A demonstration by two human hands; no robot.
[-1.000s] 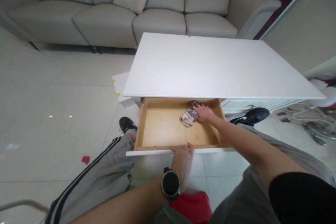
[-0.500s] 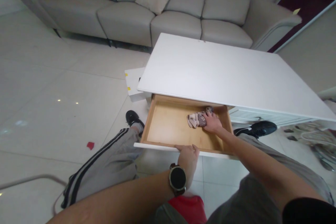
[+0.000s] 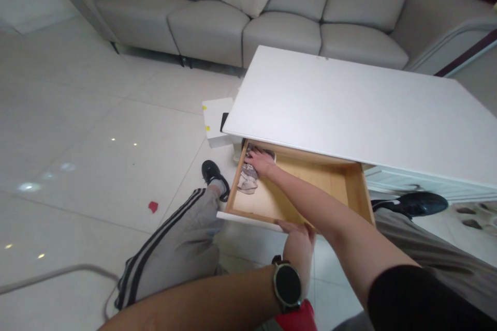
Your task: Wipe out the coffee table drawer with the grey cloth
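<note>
A wooden drawer (image 3: 330, 178) with a white front is pulled out from under a white table. My left hand (image 3: 298, 235), with a watch on its wrist, curls its fingers over the top of the drawer's front panel. Inside the drawer, at its left end, lies a crumpled patterned cloth (image 3: 247, 181) in brown and pale tones. My right hand (image 3: 261, 161) reaches across and presses onto this cloth, its fingers bent over the upper part and hiding some of it.
The white tabletop (image 3: 349, 103) reaches over the drawer's back. A white box (image 3: 218, 114) stands by its left corner. My shoes flank the drawer, and a red scrap (image 3: 152, 207) lies on the tiles. Beyond is a grey sofa (image 3: 279, 36); a hose (image 3: 58, 271) runs at lower left.
My right hand has moved with the cloth from the drawer's right side to its left end. My left hand stays on the front edge. The view has turned slightly left.
</note>
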